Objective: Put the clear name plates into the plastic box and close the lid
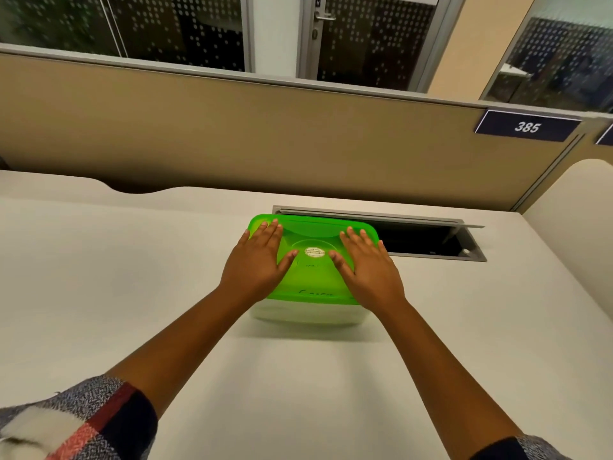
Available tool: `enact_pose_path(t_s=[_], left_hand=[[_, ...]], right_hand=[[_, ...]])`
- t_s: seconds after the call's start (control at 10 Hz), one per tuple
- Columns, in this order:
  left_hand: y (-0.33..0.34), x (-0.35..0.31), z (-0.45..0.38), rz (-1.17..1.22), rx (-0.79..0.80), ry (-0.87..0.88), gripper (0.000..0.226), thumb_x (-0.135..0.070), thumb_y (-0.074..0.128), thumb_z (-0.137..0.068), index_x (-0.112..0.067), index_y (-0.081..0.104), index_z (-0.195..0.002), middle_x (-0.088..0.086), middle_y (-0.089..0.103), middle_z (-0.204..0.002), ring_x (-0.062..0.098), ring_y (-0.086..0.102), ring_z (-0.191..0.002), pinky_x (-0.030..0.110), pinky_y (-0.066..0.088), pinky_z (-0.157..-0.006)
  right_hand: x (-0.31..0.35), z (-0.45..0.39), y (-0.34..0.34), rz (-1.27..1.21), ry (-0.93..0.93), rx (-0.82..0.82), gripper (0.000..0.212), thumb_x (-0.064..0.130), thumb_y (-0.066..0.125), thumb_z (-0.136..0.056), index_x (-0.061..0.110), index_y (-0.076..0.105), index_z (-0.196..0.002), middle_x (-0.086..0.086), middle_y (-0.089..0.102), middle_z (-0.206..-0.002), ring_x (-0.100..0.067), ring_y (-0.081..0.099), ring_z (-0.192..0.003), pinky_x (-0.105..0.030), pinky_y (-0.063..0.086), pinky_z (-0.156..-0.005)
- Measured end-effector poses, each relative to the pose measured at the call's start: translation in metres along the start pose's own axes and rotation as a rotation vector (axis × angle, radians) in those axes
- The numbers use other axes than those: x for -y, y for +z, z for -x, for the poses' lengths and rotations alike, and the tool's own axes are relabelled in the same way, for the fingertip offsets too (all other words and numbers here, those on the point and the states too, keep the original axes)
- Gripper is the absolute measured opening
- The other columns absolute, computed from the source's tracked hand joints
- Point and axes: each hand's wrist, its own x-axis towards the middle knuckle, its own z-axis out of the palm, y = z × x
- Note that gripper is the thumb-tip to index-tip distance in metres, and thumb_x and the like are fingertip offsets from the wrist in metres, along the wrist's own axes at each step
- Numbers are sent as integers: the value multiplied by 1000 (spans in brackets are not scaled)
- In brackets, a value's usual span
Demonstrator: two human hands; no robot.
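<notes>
A clear plastic box stands on the white desk, covered by a bright green lid with a round sticker at its middle. My left hand lies flat on the lid's left half, fingers spread. On the right half my right hand rests flat in the same way. Both palms are on top of the lid and neither hand grips anything. No name plates show; the box's inside is hidden by the lid and my hands.
An open cable hatch is sunk into the desk right behind the box. A tan partition wall runs along the desk's far edge, bearing a dark sign "385".
</notes>
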Motion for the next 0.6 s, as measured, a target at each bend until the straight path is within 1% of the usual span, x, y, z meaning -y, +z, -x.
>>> enact_pose_path(t_s=[0.1, 0.2, 0.3, 0.4, 0.5, 0.6], left_hand=[[-2, 1, -2, -2, -15, -5, 64, -52, 25, -92, -14, 18, -143, 5, 19, -155, 19, 14, -144, 37, 12, -117], [-4, 0, 2, -2, 8, 1, 65, -52, 26, -92, -13, 18, -143, 5, 19, -156, 19, 14, -144, 38, 11, -117], [-8, -3, 3, 2, 48, 0, 66, -52, 25, -92, -13, 16, -144, 5, 16, -156, 19, 11, -144, 38, 10, -117], [-16, -4, 2, 2, 111, -21, 68, -53, 22, -92, -12, 11, -144, 6, 10, -157, 19, 7, -145, 39, 7, -118], [-27, -13, 15, -54, 71, 10, 73, -58, 12, -87, -13, 4, -145, 6, 3, -158, 20, 1, -145, 42, 3, -117], [-28, -18, 29, -46, -5, 66, 74, -61, 7, -86, -16, 3, -145, 5, 5, -158, 20, 2, -145, 41, 2, -117]], right_hand=[[-1, -2, 1, 30, -16, 12, 63, 57, 25, -93, 22, 22, -145, 1, 18, -157, -17, 9, -146, -40, 7, -119], [-1, -1, 0, 54, -23, 27, 65, 58, 23, -92, 21, 20, -146, 0, 17, -157, -18, 8, -146, -41, 6, -119], [1, 0, -3, 68, -14, 68, 65, 57, 23, -93, 21, 17, -146, -1, 14, -158, -18, 7, -146, -42, 6, -119], [6, -1, -11, 65, -3, 142, 64, 54, 23, -94, 19, 13, -147, -2, 10, -159, -19, 4, -146, -42, 4, -119], [13, 6, -22, 18, 20, 136, 57, 41, 24, -99, 15, 8, -148, -6, 3, -159, -20, 0, -146, -42, 2, -119], [15, 17, -26, -41, 11, 59, 53, 28, 26, -100, 13, 9, -147, -8, 2, -159, -20, -1, -146, -39, 0, -119]])
